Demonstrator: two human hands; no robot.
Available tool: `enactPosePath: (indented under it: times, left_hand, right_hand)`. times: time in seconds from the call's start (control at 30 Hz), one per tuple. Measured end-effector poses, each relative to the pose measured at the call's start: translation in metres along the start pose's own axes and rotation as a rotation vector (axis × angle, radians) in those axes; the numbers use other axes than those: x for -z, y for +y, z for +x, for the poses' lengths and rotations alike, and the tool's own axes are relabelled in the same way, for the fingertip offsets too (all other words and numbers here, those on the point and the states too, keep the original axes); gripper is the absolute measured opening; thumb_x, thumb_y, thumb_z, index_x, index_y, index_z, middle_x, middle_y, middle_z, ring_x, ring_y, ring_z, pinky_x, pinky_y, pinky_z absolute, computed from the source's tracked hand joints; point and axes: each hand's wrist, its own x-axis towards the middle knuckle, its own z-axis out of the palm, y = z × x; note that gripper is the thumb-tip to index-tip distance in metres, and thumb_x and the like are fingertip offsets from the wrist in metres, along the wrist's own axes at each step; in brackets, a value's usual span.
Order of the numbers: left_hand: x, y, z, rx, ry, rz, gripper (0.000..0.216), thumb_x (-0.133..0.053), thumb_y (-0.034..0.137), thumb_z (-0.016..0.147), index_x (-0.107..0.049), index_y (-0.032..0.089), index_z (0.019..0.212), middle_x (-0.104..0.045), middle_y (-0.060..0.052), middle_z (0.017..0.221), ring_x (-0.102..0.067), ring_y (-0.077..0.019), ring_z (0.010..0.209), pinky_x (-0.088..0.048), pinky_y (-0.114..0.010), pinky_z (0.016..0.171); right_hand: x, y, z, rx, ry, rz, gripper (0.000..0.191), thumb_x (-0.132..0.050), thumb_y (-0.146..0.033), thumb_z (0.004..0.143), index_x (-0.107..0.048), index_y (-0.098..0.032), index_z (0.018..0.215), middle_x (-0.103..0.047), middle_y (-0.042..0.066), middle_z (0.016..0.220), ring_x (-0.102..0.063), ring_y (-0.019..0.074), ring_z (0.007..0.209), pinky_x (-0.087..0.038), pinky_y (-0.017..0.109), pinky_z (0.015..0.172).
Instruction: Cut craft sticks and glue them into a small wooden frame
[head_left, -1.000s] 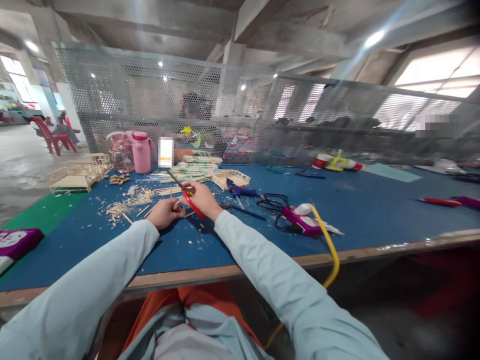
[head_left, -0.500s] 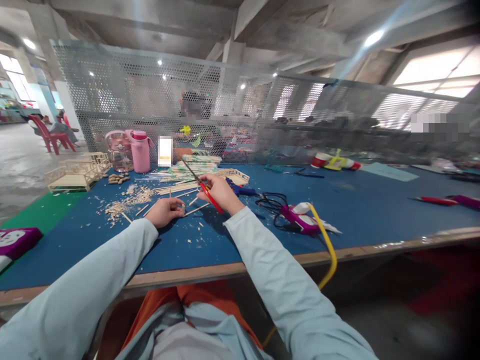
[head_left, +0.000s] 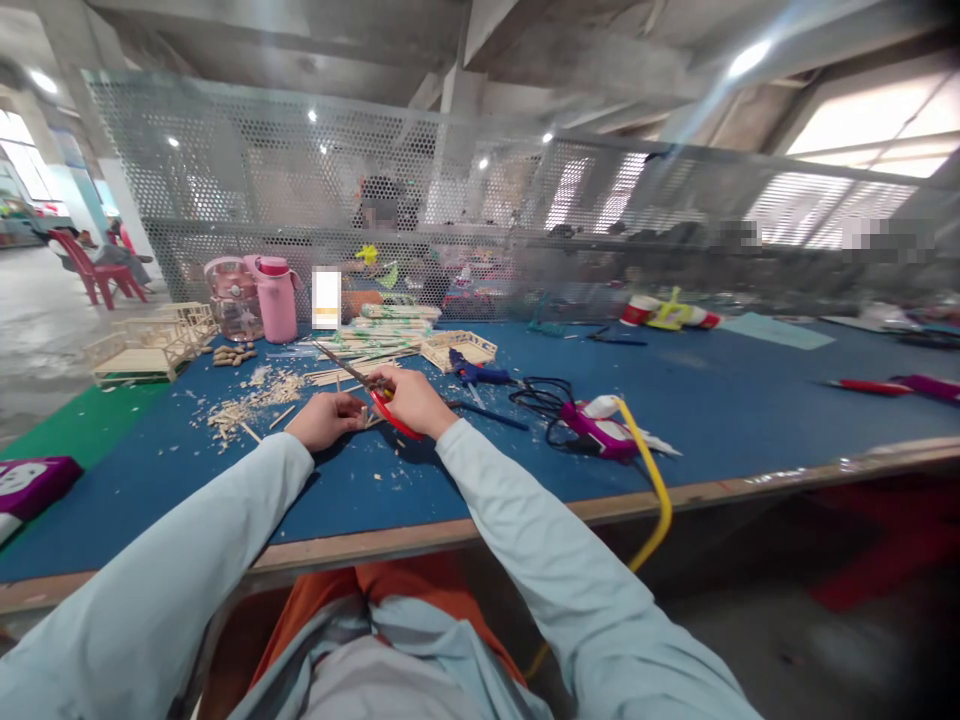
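Red scissors (head_left: 401, 426) are gripped in the right hand (head_left: 412, 400), left of frame centre | small wooden stick (head_left: 364, 417) is apparently pinched by the left hand (head_left: 324, 420), just beside, over the blue counter (head_left: 360, 510) | step judged: stick being positioned | steady pinch seemingly called for next

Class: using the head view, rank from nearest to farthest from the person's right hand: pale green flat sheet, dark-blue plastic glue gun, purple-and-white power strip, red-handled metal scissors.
1. Scissors: held in the right hand.
2. Glue gun: just to its right.
3. Power strip: farther right, toward the front.
4. Sheet: far right, toward the back.
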Motion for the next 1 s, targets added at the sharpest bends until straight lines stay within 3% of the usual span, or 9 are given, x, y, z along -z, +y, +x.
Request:
enactPosePath:
  times: [0.3, 0.63, 1.0]
  left_hand:
    - [0.003, 0.007, -0.002, -0.074, 0.02, 0.182, 0.02, -0.065, 0.033, 0.062, -0.068, 0.016, 0.07, -0.069, -0.003, 0.072, -0.06, -0.0171, 0.067, -0.046, -0.027, 0.068]
    - [0.004, 0.007, -0.004, -0.075, -0.04, 0.261, 0.033, -0.057, 0.039, 0.069, -0.07, 0.017, 0.089, -0.071, -0.002, 0.08, -0.06, -0.0181, 0.073, -0.044, -0.025, 0.069]
    - [0.001, 0.009, -0.006, -0.09, -0.007, 0.34, 0.031, -0.055, 0.04, 0.071, -0.071, 0.016, 0.083, -0.069, 0.0, 0.069, -0.056, -0.0142, 0.061, -0.039, -0.021, 0.06]
  right_hand:
    - [0.0, 0.0, 0.0, 0.006, -0.009, 0.01, 0.032, -0.059, -0.011, 0.062, -0.063, -0.017, 0.094, -0.068, 0.004, 0.083, -0.06, 0.0151, 0.074, -0.044, 0.023, 0.068]
    - [-0.008, 0.004, 0.003, -0.06, 0.021, 0.151, 0.043, -0.068, -0.016, 0.055, -0.061, -0.015, 0.097, -0.064, 0.001, 0.077, -0.058, 0.0134, 0.07, -0.045, 0.024, 0.069]
    - [-0.013, 0.006, 0.002, -0.139, -0.001, 0.4, 0.041, -0.066, -0.018, 0.057, -0.057, -0.014, 0.097, -0.057, -0.005, 0.062, -0.055, 0.0099, 0.056, -0.046, 0.021, 0.058]
